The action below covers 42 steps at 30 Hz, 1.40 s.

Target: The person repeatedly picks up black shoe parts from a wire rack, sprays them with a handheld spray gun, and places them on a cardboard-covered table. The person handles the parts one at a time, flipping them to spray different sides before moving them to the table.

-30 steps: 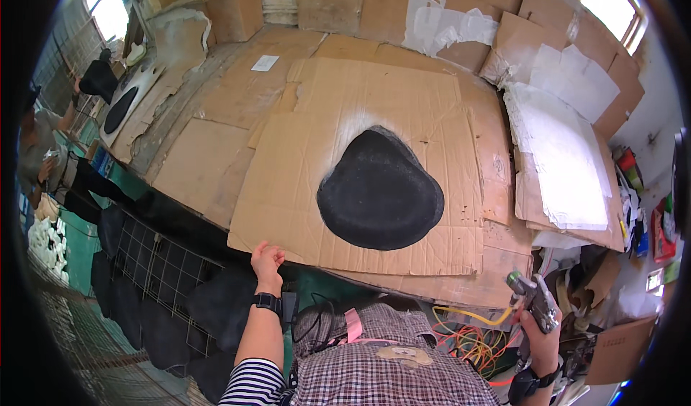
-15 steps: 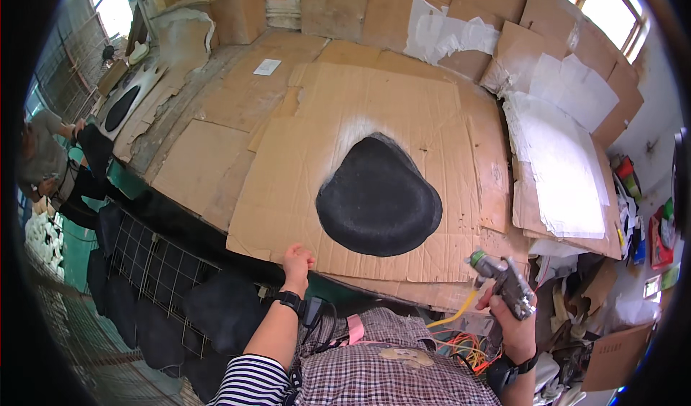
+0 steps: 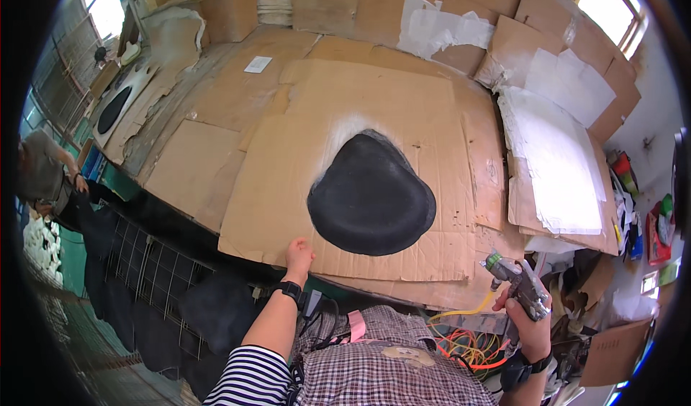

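My right hand (image 3: 533, 325) is wrapped round a metal spray gun (image 3: 527, 291) with a green cap, held low at the right past the table's front edge. A yellow hose runs from the gun down toward my apron. Ahead of me, a black rounded-triangular pad (image 3: 372, 196) lies flat on a large cardboard sheet (image 3: 273, 190). A pale, powdery smear shows on the cardboard by the pad's far tip. Near the sheet's front edge is my left hand (image 3: 299, 255), its fingers curled in with nothing seen in them; it is apart from the pad.
A wire rack (image 3: 155, 276) with black pads stands below the table's left front. At the far left, a co-worker (image 3: 47, 168) holds a dark piece. White paper (image 3: 554, 161) covers cardboard at the right. Tangled hoses (image 3: 468, 345) hang by my apron.
My right hand has moved a little to the right with the spray gun. The co-worker's dark piece has come down lower. My left hand and the pad keep their places.
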### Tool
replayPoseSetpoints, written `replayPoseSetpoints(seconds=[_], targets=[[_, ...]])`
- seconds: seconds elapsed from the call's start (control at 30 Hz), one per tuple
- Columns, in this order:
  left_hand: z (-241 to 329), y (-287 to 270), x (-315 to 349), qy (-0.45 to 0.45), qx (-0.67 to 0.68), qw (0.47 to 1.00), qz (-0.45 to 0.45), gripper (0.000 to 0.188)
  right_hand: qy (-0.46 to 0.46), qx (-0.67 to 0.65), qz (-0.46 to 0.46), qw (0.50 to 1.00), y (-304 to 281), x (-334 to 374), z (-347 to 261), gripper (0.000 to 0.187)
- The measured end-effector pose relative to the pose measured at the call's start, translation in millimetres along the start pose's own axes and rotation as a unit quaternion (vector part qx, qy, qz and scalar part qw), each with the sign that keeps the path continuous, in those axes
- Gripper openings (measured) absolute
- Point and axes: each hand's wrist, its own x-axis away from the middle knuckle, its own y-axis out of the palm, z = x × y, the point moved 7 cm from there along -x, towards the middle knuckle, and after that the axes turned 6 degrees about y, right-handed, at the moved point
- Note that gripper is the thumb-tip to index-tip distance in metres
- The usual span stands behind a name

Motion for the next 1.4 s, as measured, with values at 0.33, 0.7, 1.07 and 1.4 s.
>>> replayPoseSetpoints(seconds=[0.33, 0.7, 1.07, 1.4], targets=[[3, -5, -27, 0.027, -0.054, 0.998, 0.036, 0.032, 0.093, 0.019, -0.018, 0.995, -26, 40, 28, 0.054], [44, 49, -28, 0.185, -0.353, 0.914, 0.080, 0.029, 0.024, -0.047, -0.018, 0.998, 8, -2, 4, 0.049], [55, 58, -25, 0.164, -0.400, 0.898, 0.082, 0.018, 0.029, 0.027, -0.044, 0.998, -11, -7, 13, 0.054], [58, 61, -26, 0.143, -0.188, 0.968, 0.080, 0.004, 0.040, 0.001, -0.001, 0.999, -27, 19, 20, 0.050]])
